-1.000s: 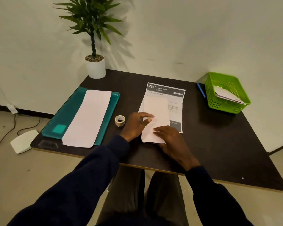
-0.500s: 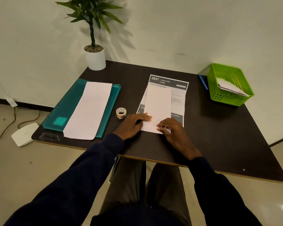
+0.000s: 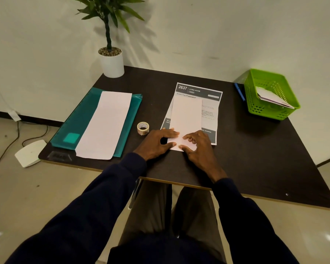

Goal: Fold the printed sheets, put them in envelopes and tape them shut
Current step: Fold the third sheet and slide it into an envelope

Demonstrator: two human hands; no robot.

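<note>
A folded sheet, a plain white narrow strip, lies lengthwise just right of the tape roll on the dark tabletop. It rests on a printed sheet whose dark header reads "2637", "LIVING ROOM" and, below that, "Guest Tray Preparation"; the smaller print is too fine to read. The left hand, right beside the roll, presses the strip's near left corner, its grip wide, with finger and thumb spread. The right hand has a narrow grip, its bent fingers and thumb pinching the strip's near end. Left of the roll, a teal folder carries a long white paper.
</note>
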